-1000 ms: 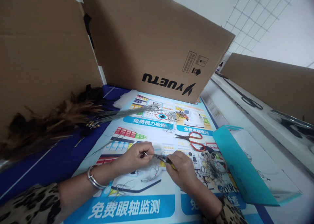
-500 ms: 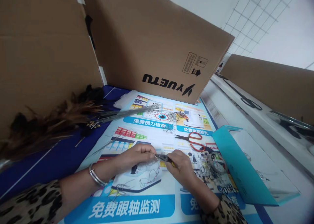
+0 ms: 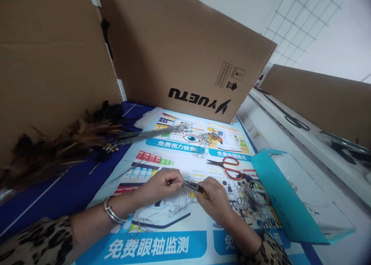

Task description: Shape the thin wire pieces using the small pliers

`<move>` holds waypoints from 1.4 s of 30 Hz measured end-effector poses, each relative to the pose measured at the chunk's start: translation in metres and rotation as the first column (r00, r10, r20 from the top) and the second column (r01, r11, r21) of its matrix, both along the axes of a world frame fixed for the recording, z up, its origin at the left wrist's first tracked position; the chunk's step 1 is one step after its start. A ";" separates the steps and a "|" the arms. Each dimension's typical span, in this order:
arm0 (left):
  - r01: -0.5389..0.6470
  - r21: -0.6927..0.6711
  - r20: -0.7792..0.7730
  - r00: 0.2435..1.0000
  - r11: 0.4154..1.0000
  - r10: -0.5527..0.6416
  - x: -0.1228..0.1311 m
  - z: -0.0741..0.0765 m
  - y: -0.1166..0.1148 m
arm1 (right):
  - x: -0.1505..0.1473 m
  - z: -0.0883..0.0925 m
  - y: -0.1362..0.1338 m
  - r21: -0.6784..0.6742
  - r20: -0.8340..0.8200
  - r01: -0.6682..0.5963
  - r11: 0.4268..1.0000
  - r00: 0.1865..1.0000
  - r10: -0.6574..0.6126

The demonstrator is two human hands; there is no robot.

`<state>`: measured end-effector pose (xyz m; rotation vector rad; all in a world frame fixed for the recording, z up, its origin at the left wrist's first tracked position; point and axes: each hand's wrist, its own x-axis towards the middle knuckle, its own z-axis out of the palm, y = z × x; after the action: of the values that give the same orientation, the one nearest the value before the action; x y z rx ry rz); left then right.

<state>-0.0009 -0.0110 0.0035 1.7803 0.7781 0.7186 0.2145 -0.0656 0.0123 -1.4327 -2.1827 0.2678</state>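
Note:
My right hand (image 3: pixel 213 197) is closed round a pair of pliers (image 3: pixel 193 185), whose jaws point left toward my left fingertips. My left hand (image 3: pixel 165 184) pinches a thin wire at the tips of the pliers; its exact end is too small to make out. Thin looped wire (image 3: pixel 180 205) with tiny beads dangles beneath the jaws. To the right of my right hand lies a tangled heap of wire and rings (image 3: pixel 251 197). Orange-handled scissors (image 3: pixel 230 167) rest just beyond it, blades pointing left.
A teal-edged open box (image 3: pixel 290 195) stands at the right. Long thin wires (image 3: pixel 150 132) lie at the back left beside brown feathers (image 3: pixel 66 141). A large cardboard panel (image 3: pixel 179 52) rises behind the printed sheet (image 3: pixel 162 253). Small wire bits (image 3: pixel 143 223) lie at the front.
Both hands stay nearly in place. The left fingers have curled slightly and shifted up a little, and the hanging wire loops have swung and changed shape.

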 end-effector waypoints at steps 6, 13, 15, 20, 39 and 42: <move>-0.074 0.347 -0.102 0.988 0.935 0.116 0.002 0.005 -0.006 | 0.002 0.006 -0.002 0.012 0.059 0.017 1.000 0.998 -0.018; -0.085 0.580 -0.115 0.976 0.810 0.184 0.002 -0.001 -0.009 | -0.001 0.017 -0.008 0.014 0.199 0.036 0.999 0.979 -0.038; -0.088 0.601 -0.124 0.971 0.794 0.202 0.002 -0.003 -0.010 | -0.002 0.019 -0.010 0.018 0.212 0.049 0.999 0.976 -0.052; -0.095 0.635 -0.149 0.959 0.767 0.242 0.002 -0.005 -0.011 | -0.005 0.021 -0.013 0.032 0.233 0.082 0.996 0.969 -0.087; -0.126 0.617 -0.143 0.953 0.777 0.268 0.004 -0.004 -0.014 | -0.010 0.020 -0.016 0.088 0.302 0.080 0.993 0.948 -0.103; -0.135 0.598 -0.136 0.955 0.790 0.265 0.004 -0.004 -0.014 | -0.010 0.018 -0.016 0.100 0.306 0.079 0.992 0.946 -0.106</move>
<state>0.0032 -0.0254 -0.0007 2.3884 0.9730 0.9982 0.2042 -0.0814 0.0302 -1.6125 -2.3294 -0.0936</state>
